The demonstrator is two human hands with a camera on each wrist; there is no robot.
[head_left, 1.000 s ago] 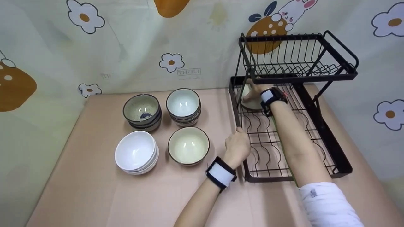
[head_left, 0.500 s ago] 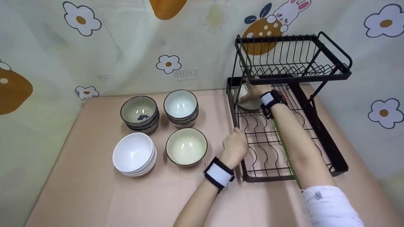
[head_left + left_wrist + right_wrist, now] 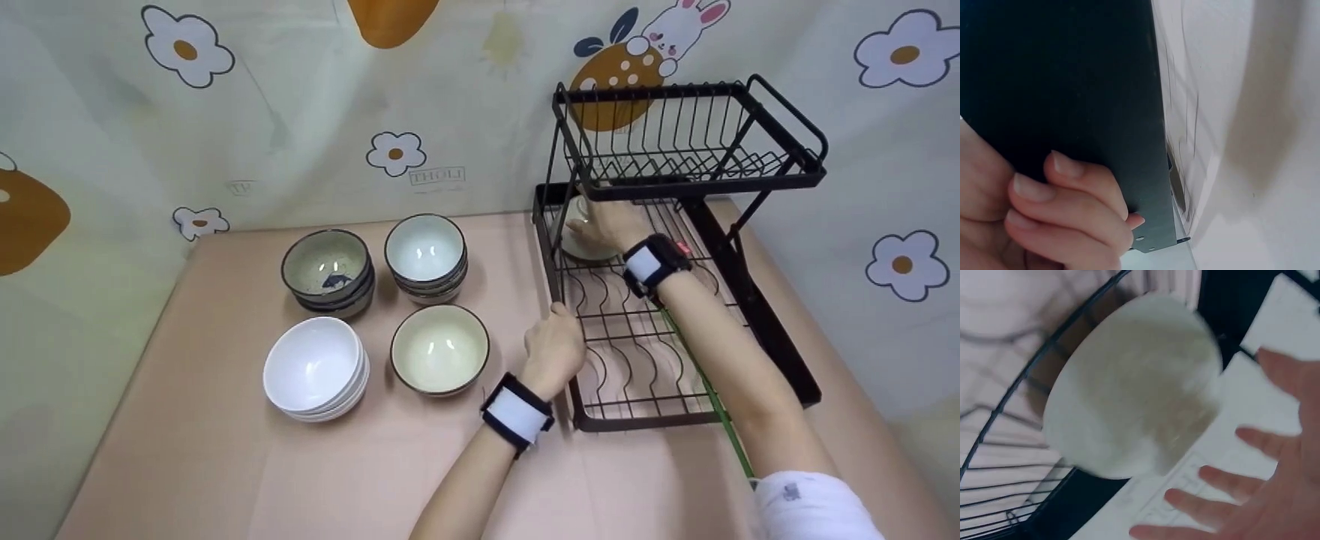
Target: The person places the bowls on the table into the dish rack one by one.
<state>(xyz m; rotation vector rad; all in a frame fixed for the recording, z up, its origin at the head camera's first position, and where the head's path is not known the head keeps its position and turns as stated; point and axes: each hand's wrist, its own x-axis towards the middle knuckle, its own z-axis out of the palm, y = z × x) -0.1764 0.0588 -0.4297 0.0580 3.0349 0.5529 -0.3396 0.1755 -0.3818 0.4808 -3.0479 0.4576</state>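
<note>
My left hand (image 3: 555,346) holds the left side rail of a black two-tier dish rack (image 3: 645,424). In the left wrist view, curled fingers (image 3: 1072,214) grip the rack's dark side panel (image 3: 1072,84). Under the upper tier, at the back left of the lower tier, a pale bowl (image 3: 589,246) sits with its outside showing. Just right of that bowl is my right hand (image 3: 621,223). The right wrist view has the right hand (image 3: 1258,481) with fingers spread, apart from the bowl (image 3: 1134,388).
Left of the rack stand a cream bowl (image 3: 440,350), a white bowl stack (image 3: 313,366), a speckled grey bowl stack (image 3: 327,266) and a pale blue bowl stack (image 3: 425,250). A patterned cloth (image 3: 300,112) hangs behind. The rack's upper tier (image 3: 705,182) overhangs the back.
My right hand has let go of the bowl and drawn slightly away from it, leaving it in the rack. The left hand keeps its grip. The head view has shifted a little.
</note>
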